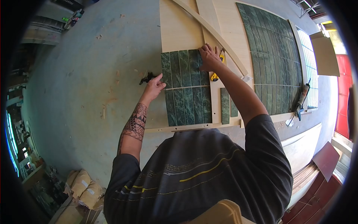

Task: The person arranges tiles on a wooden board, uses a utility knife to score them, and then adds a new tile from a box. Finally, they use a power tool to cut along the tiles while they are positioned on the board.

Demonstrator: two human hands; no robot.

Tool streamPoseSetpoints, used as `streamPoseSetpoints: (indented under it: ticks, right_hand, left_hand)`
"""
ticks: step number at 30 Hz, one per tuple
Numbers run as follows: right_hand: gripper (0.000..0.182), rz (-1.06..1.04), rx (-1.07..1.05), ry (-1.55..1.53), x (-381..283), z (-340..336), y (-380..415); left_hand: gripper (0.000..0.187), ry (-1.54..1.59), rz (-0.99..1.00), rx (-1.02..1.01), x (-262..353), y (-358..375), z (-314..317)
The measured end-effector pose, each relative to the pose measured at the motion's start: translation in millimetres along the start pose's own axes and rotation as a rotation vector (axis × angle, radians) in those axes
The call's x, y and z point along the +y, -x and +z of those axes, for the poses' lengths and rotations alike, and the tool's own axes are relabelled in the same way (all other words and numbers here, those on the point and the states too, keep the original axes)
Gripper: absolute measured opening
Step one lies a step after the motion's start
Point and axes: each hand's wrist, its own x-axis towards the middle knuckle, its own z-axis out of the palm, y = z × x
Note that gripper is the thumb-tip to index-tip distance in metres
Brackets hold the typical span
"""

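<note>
Dark green marbled tiles (185, 69) lie in an upper row on the wooden panel, meeting a lower row of matching tiles (188, 106) along a pale joint. My left hand (153, 87) is closed at the left edge of the upper row, thumb and fingers at the tile's side. At the top right corner of that row, my right hand (211, 59) rests with its fingers spread, the thumb side touching the tile. Close beside the right hand lies a yellow utility knife (215, 75), partly covered by the wrist. A black tool (148, 77), perhaps a clamp, shows past the left hand.
A curved wooden strip (223, 43) crosses the board (232, 22). Loose narrow green tiles (225, 106) lie right of the rows. Farther right stand a larger tiled panel (274, 59) and a caulking gun (302, 98). Wood scraps dot the grey floor (93, 74).
</note>
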Motion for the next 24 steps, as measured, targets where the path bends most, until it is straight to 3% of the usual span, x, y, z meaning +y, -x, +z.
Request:
streamPoseSetpoints:
  ticks: [24]
  right_hand:
    - [0.1,-0.062,0.008,-0.031,3.8,3.6,-4.7]
  left_hand:
    - [0.067,0.053,0.009,-0.024,-10.2,-0.4,0.4]
